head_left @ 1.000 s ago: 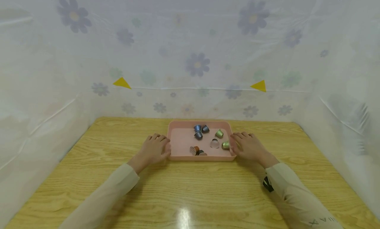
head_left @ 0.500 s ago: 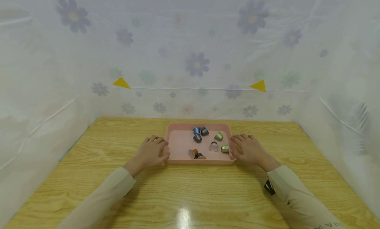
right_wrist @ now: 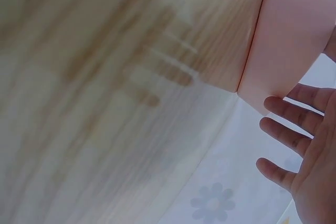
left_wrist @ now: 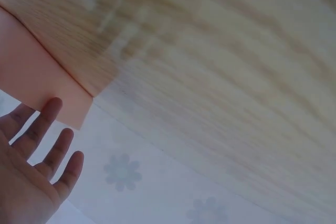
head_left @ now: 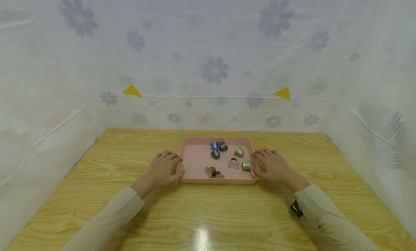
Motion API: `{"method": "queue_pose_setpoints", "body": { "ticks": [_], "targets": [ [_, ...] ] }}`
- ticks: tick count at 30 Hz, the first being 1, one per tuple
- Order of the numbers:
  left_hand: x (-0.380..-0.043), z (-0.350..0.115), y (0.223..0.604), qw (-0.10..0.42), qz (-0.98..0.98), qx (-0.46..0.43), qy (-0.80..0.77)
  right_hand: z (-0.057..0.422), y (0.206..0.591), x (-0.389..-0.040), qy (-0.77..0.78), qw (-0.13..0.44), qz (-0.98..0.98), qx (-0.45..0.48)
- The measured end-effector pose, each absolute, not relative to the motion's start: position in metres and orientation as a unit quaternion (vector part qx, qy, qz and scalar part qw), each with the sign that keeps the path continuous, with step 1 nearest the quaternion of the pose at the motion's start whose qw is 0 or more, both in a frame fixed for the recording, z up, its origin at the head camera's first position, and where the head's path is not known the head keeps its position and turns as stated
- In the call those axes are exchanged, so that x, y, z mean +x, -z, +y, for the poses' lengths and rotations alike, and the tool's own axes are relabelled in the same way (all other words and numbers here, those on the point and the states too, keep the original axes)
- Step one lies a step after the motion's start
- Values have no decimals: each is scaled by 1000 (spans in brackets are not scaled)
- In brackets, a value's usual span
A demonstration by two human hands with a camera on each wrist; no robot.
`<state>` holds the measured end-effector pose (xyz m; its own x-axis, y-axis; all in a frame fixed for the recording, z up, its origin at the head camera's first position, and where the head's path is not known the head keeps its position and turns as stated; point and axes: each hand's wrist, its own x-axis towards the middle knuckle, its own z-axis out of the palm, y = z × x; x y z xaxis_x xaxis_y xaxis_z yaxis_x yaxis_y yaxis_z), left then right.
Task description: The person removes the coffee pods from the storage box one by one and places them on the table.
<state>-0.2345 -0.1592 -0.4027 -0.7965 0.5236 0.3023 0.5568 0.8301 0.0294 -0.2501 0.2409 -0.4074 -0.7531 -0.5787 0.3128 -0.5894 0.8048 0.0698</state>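
In the head view a shallow pink tray [head_left: 196,180] lies on the table between both hands. My left hand [head_left: 162,170] touches its left wall, and my right hand [head_left: 274,168] touches the right one. Both wrist views show the fingers extended and slightly bent, with fingertips against the pink side walls. Inside are several coffee capsules: a blue one [head_left: 215,145] by two dark grey-blue ones, a green capsule [head_left: 239,152], a second green capsule [head_left: 246,165] near the right wall, a capsule with its pale lid showing [head_left: 233,163], and an orange-brown capsule [head_left: 211,171] beside a black one [head_left: 217,174].
The wooden table [head_left: 208,215] extends in front of the tray and to both sides. A white sheet [head_left: 214,38] printed with flowers encloses the table at the back and sides. Two yellow triangles [head_left: 132,91] mark the back sheet.
The tray has slid a short way toward me over the table, with both hands staying at its sides. The capsules moved along with it and kept their arrangement.
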Motion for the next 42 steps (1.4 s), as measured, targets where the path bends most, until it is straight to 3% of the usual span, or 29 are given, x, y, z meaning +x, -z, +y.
{"method": "queue_pose_setpoints", "body": {
  "ticks": [42],
  "targets": [
    [-218, -169, 399, 187, -929, -315, 52, 239, 398, -232, -20, 192, -911, 363]
  ]
}}
